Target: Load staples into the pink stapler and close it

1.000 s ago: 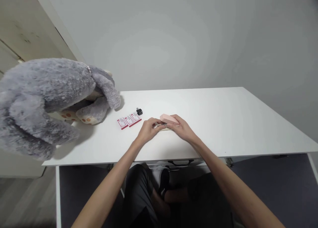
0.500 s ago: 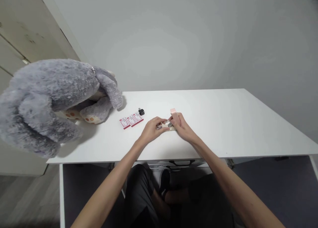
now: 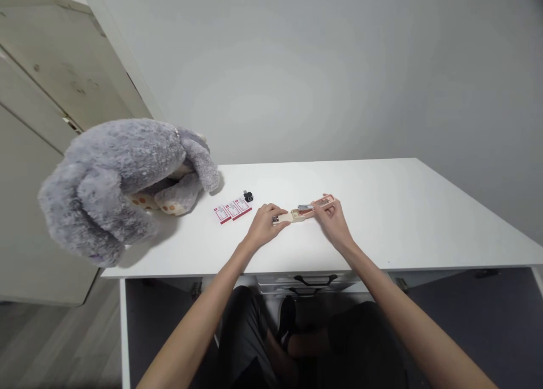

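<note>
Folded open over the white table is a stapler (image 3: pixel 297 215), with a cream base on the left and a pink top half (image 3: pixel 326 201) on the right. A metal strip (image 3: pixel 305 207) shows near its hinge. My left hand (image 3: pixel 263 225) pinches the cream end, where a small dark patterned piece (image 3: pixel 275 219) sits by the fingers. On the other side my right hand (image 3: pixel 336 225) is closed around the pink half, thumb near the metal strip. The right fingertips are partly hidden behind the pink part.
Several red-and-white cards or small boxes (image 3: pixel 232 209) lie to the left of my hands. A small black object with a metal plug (image 3: pixel 248 196) is just behind them. The large grey plush toy (image 3: pixel 127 168) slumps over the table's left end (image 3: pixel 165 253). A wall (image 3: pixel 297 95) stands behind.
My right hand has moved right, swinging the pink half from upright to nearly flat, so the stapler is now spread open. My left hand stays on the cream end. The view has shifted slightly.
</note>
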Motion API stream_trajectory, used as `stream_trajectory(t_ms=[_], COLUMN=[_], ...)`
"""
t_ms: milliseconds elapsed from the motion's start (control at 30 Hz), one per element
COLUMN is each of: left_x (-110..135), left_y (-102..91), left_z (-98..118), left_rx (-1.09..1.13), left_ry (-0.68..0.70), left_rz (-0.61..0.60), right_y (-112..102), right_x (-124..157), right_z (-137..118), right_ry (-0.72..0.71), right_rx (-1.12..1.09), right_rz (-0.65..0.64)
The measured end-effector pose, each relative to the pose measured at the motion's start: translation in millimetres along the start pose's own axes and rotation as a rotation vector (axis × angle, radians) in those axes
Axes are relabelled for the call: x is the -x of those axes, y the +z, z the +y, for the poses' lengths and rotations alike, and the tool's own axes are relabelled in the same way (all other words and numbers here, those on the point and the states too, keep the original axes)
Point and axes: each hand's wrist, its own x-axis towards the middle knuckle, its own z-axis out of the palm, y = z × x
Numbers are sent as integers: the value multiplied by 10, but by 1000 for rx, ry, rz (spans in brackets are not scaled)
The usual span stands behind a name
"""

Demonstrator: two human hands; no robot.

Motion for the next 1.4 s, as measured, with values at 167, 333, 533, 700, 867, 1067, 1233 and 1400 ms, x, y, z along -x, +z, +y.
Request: stream_trajectory(t_ms=[167, 333, 533, 700, 867, 1067, 1233, 1400], left_x=[6, 2, -3, -7, -22, -23, -7, 4], left_y=[-5, 12, 55, 75, 55, -7, -42, -47], left_z=[11, -26, -65, -80, -65, 63, 146, 172], left_rx=[-71, -159, -196, -129, -29, 71, 90, 106], left_ry=[1, 52, 72, 19, -57, 10, 41, 68], left_rz=[9, 91, 176, 210, 175, 57, 0, -23], right_y=[-260, -350, -242, -228, -225, -221, -205, -170], right_x=[81, 110, 143, 161, 187, 249, 301, 313], right_z=[-89, -127, -190, -240, -258, -283, -334, -346], right_ry=[31, -18, -102, -119, -180, -351, -479, -585], right_rx=[48, 320, 405, 359, 373, 499, 657, 781], right_rz=[12, 8, -106, -144, -234, -311, -323, -331])
